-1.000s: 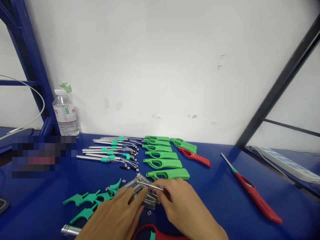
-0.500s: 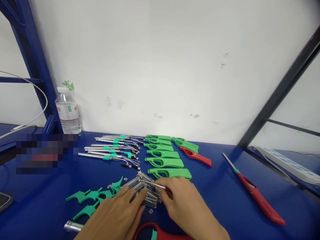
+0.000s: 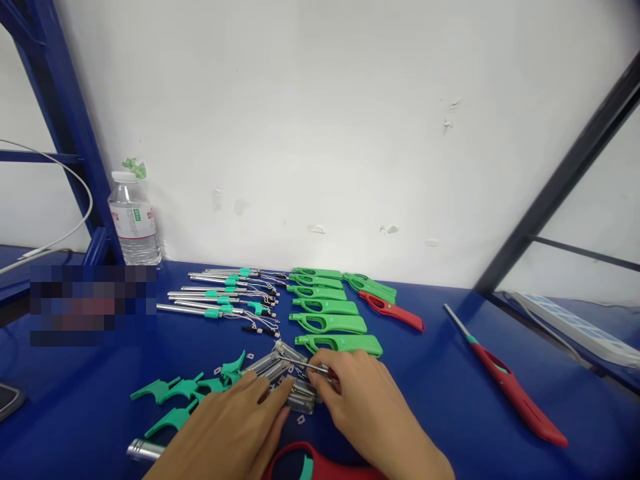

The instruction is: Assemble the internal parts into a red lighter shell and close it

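Near the bottom centre, my right hand (image 3: 353, 393) is closed on a thin metal screwdriver (image 3: 303, 364) with a red handle, its shaft pointing left over a pile of clear fluid tanks (image 3: 273, 365). My left hand (image 3: 240, 417) rests at the left side of that pile, with its fingertips on the tanks; whether it grips one is hidden. Several teal triggers (image 3: 173, 419) lie left of my left hand. A red lighter handle (image 3: 330, 469) with a teal trigger lies below, between my hands. Small pale clips (image 3: 301, 420) are scattered around the tanks.
Metal rods (image 3: 187, 310) with wires lie in a row behind the triggers. Green handle shells (image 3: 345, 343) and a red shell (image 3: 393, 310) are beside them. A complete red lighter (image 3: 520, 390) lies at right, a power strip (image 3: 580, 330) beyond. A water bottle (image 3: 134, 223) stands back left.
My right hand has shifted very slightly with the screwdriver, whose shaft lies at a slightly different angle over the tanks. The camera view has moved a little; the other things keep their places.
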Available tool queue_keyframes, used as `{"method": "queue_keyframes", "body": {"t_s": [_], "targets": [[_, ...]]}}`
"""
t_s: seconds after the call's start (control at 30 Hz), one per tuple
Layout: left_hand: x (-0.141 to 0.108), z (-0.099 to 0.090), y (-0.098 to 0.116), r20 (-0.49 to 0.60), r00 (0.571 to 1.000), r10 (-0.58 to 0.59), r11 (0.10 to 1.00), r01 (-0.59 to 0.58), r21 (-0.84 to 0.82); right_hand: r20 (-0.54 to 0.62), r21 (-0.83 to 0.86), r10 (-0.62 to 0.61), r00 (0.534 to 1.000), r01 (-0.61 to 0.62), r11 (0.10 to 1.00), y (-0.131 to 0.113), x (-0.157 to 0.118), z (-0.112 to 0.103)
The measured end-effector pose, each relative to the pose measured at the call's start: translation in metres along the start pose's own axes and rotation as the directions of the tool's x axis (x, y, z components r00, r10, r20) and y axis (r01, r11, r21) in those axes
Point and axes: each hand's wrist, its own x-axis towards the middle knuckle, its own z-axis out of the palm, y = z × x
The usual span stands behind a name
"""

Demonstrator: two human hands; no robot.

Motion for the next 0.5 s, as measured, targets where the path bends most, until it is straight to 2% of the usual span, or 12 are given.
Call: {"method": "queue_keyframes", "body": {"t_s": [0.33,0.5], "targets": [[0.003,-0.005,0.003,-0.003,1.000,0.013,1.000,-0.013,0.021,0.011,-0.099,-0.006,1.000,0.007,0.995,-0.007,0.002,0.000],[0.003,-0.006,0.003,0.009,0.999,0.036,0.999,-0.036,0.017,0.063,-0.162,-0.012,0.998,0.022,0.987,-0.014,0.008,-0.010]]}}
